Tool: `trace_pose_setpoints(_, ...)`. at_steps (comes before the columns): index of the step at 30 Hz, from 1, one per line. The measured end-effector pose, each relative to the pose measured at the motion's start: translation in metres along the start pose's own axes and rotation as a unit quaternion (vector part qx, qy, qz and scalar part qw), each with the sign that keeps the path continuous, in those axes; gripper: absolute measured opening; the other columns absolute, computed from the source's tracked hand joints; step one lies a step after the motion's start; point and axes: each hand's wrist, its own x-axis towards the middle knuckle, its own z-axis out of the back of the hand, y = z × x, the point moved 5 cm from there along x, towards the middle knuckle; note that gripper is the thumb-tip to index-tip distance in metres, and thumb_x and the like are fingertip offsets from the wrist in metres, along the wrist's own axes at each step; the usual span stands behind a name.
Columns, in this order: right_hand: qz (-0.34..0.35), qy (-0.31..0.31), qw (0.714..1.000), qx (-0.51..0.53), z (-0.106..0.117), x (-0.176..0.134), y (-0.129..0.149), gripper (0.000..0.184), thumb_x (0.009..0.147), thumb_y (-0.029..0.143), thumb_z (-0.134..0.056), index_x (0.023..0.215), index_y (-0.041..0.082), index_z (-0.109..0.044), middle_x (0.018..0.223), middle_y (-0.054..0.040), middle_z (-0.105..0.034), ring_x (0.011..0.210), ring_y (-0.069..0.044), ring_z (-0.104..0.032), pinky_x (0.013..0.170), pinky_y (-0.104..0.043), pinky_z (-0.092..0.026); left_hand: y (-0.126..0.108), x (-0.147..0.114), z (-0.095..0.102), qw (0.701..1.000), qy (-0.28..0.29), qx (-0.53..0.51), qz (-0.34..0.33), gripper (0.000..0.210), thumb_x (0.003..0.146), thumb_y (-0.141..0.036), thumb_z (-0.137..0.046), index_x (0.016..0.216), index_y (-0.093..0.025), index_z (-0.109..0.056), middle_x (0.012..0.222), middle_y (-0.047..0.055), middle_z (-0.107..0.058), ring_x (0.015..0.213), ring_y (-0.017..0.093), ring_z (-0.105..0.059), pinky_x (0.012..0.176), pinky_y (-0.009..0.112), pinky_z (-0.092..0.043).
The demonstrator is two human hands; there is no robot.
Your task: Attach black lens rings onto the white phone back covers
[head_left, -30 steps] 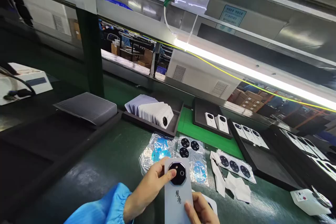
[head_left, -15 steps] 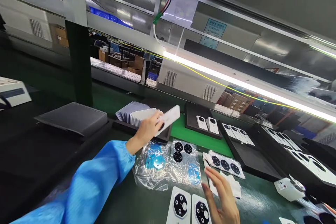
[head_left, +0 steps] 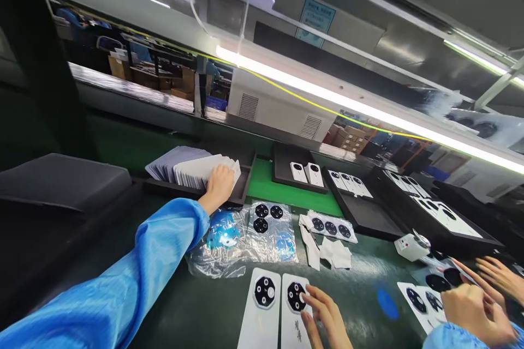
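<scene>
My left hand [head_left: 220, 182], in a blue sleeve, is closed on a white panel [head_left: 236, 170] at the right end of a row of similar white panels [head_left: 192, 170]. The row leans in a black tray [head_left: 244, 188] at the back left. Low in the middle, my right hand [head_left: 327, 316] has its fingers apart, with its fingertips at the right edge of a white back panel [head_left: 292, 327] bearing a black octagonal camera plate [head_left: 295, 289]. A second such panel [head_left: 256, 324] lies flat just left of it.
Clear plastic bags [head_left: 233, 264] with blue film and black plates lie behind the panels. Right of them are white paper scraps [head_left: 335, 255] and a bagged strip of plates [head_left: 347, 237]. Black trays [head_left: 372, 218] hold finished-looking panels. Another person's hands [head_left: 475, 311] work at far right.
My left hand has lowered its white panel against the row in the tray. My right hand has moved down to the right-hand panel's edge. The view has shifted, and another person's hands have appeared.
</scene>
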Motion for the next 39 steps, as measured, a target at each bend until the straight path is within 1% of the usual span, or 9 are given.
trace_pose_setpoints(5, -0.069, 0.121, 0.990, -0.016, 0.013, 0.001, -0.003, 0.022, 0.093, 0.028, -0.051, 0.111, 0.029, -0.065, 0.119, -0.0068, -0.065, 0.104, -0.022, -0.065, 0.084, -0.031, -0.058, 0.002, -0.002, 0.001, 1.000, 0.021, 0.015, -0.014, 0.020, 0.088, -0.022, -0.062, 0.106, -0.013, -0.061, 0.121, 0.011, -0.056, 0.117, 0.030, -0.049, 0.098, 0.052, -0.040)
trace_pose_setpoints(9, -0.121, 0.145, 0.982, -0.032, 0.018, 0.004, -0.007, 0.022, 0.093, 0.030, -0.051, 0.108, 0.027, -0.066, 0.121, -0.0079, -0.064, 0.101, -0.023, -0.066, 0.069, -0.028, -0.060, -0.019, -0.018, 0.013, 0.997, 0.033, -0.026, -0.062, 0.017, 0.084, -0.008, -0.055, 0.099, -0.009, -0.062, 0.123, 0.024, -0.052, 0.125, 0.042, -0.036, 0.098, 0.059, -0.029)
trace_pose_setpoints(12, -0.124, 0.162, 0.979, -0.020, 0.010, 0.010, -0.007, 0.020, 0.092, 0.030, -0.051, 0.105, 0.027, -0.066, 0.116, -0.0074, -0.065, 0.098, -0.022, -0.066, 0.063, -0.026, -0.059, -0.052, -0.062, 0.023, 0.982, 0.077, -0.082, -0.150, 0.016, 0.089, -0.017, -0.053, 0.103, -0.015, -0.060, 0.124, 0.017, -0.054, 0.123, 0.035, -0.040, 0.099, 0.051, -0.031)
trace_pose_setpoints(15, -0.086, 0.214, 0.973, -0.011, -0.010, 0.022, -0.001, 0.021, 0.091, 0.022, -0.050, 0.106, 0.027, -0.065, 0.113, -0.0052, -0.066, 0.102, -0.021, -0.064, 0.078, -0.030, -0.058, -0.086, -0.124, 0.024, 0.943, 0.170, -0.137, -0.250, 0.027, 0.074, -0.024, -0.075, 0.097, -0.021, -0.060, 0.110, 0.004, -0.061, 0.111, 0.025, -0.050, 0.096, 0.036, -0.037)
trace_pose_setpoints(19, -0.026, 0.355, 0.934, -0.032, -0.045, 0.038, 0.008, 0.035, 0.083, 0.008, -0.050, 0.113, 0.023, -0.060, 0.119, -0.0070, -0.063, 0.114, -0.022, -0.058, 0.093, -0.035, -0.051, -0.104, -0.175, 0.011, 0.904, 0.296, -0.178, -0.253, 0.056, 0.061, -0.029, -0.087, 0.104, -0.015, -0.055, 0.112, 0.008, -0.057, 0.107, 0.027, -0.049, 0.092, 0.036, -0.040)
trace_pose_setpoints(28, -0.036, 0.398, 0.913, -0.081, -0.076, 0.058, 0.001, 0.026, 0.083, 0.005, -0.047, 0.095, 0.022, -0.062, 0.100, -0.0081, -0.062, 0.097, -0.024, -0.058, 0.084, -0.036, -0.048, -0.110, -0.168, -0.002, 0.899, 0.313, -0.195, -0.236, 0.053, 0.055, -0.016, -0.087, 0.093, -0.014, -0.050, 0.103, 0.009, -0.051, 0.099, 0.030, -0.045, 0.087, 0.042, -0.037)
trace_pose_setpoints(35, -0.063, 0.427, 0.902, 0.000, -0.077, 0.076, 0.001, 0.018, 0.078, 0.004, -0.053, 0.073, 0.021, -0.055, 0.077, 0.0018, -0.056, 0.076, -0.014, -0.055, 0.071, -0.024, -0.046, -0.102, -0.170, 0.006, 0.890, 0.317, -0.257, -0.206, 0.048, 0.058, -0.017, -0.084, 0.092, -0.016, -0.050, 0.107, 0.008, -0.050, 0.105, 0.031, -0.046, 0.090, 0.044, -0.039)
trace_pose_setpoints(37, -0.075, 0.442, 0.893, 0.034, -0.073, 0.081, 0.007, 0.017, 0.081, 0.007, -0.052, 0.072, 0.021, -0.054, 0.066, 0.0052, -0.053, 0.063, -0.011, -0.053, 0.061, -0.021, -0.044, -0.095, -0.176, 0.010, 0.843, 0.347, -0.374, -0.170, 0.061, 0.062, -0.027, -0.082, 0.110, -0.020, -0.046, 0.116, 0.008, -0.049, 0.110, 0.029, -0.048, 0.094, 0.042, -0.040)
trace_pose_setpoints(39, -0.087, 0.454, 0.884, 0.062, -0.070, 0.085, 0.016, 0.015, 0.086, 0.011, -0.049, 0.075, 0.020, -0.054, 0.060, 0.0070, -0.050, 0.053, -0.009, -0.049, 0.053, -0.019, -0.042, -0.088, -0.187, 0.010, 0.720, 0.401, -0.560, -0.087, 0.077, 0.064, -0.036, -0.079, 0.126, -0.024, -0.035, 0.120, 0.007, -0.050, 0.114, 0.027, -0.050, 0.096, 0.041, -0.041)
